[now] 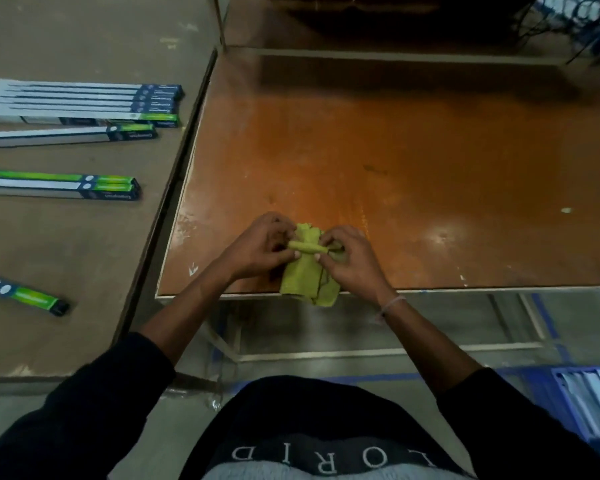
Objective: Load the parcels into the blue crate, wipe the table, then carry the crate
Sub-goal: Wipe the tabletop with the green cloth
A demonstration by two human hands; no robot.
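Blue crate (584, 403) is seen at lower right, parcels already inside; orange table (395, 150) comes next. Green cloth (305, 275) is pinched by left hand (257, 245) and right hand (349, 258), fingers clamped on its rolled top edge, lower part draped over table edge. Risk: cloth slips off if grip loosens. Counted: one crate, one cloth, roughly nine long boxes (84, 102) on left bench

You're working in dim, warm light. Glare from overhead spots the counter (430, 161) near its right side, while its far edge sinks into shadow. Straight lines bow towards the frame edges, and everything looks slightly soft.
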